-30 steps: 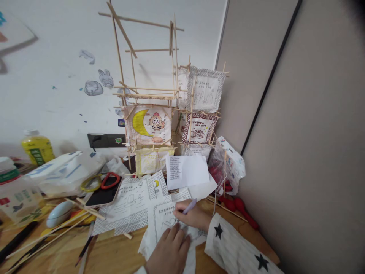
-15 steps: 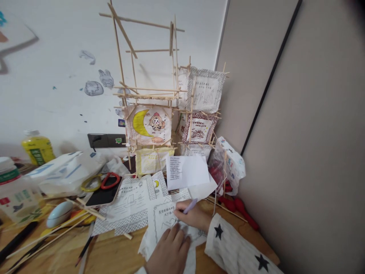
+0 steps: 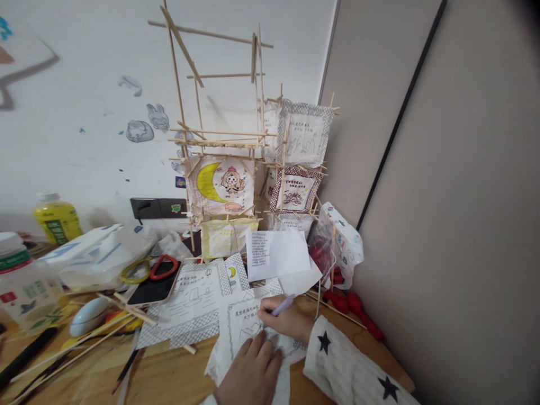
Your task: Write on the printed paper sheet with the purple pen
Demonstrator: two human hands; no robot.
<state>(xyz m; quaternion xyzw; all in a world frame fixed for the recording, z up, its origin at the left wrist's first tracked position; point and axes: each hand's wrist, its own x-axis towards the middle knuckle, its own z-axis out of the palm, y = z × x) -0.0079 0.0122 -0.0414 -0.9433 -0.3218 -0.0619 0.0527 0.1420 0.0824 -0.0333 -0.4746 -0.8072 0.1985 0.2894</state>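
Observation:
My right hand point(image 3: 283, 318), in a white sleeve with black stars, grips a light purple pen point(image 3: 283, 305) over a thin white sheet point(image 3: 236, 329). Handwritten characters and hill-like lines inside a drawn border show on that sheet; the pen's tip is hidden by my fingers. Flat on its lower part rests my left hand point(image 3: 253, 371), fingers stretched out. To the left lies another drawn sheet point(image 3: 196, 298) with boats and a crosshatched border. Behind my right hand, a white paper with written lines point(image 3: 278, 256) leans against the stick frame.
A tall frame of wooden sticks point(image 3: 223, 140) with drawn paper panels stands behind. Leftward lie scissors point(image 3: 163, 267), a phone point(image 3: 154, 287), loose sticks point(image 3: 84, 343), a pale blue mouse point(image 3: 89, 316) and bottles point(image 3: 57, 219). A plastic bag point(image 3: 341, 242) sits at right, near a grey panel point(image 3: 455, 197).
Almost nothing differs. The purple pen's top end has shifted very slightly to the right; my left hand stays in place on the sheet.

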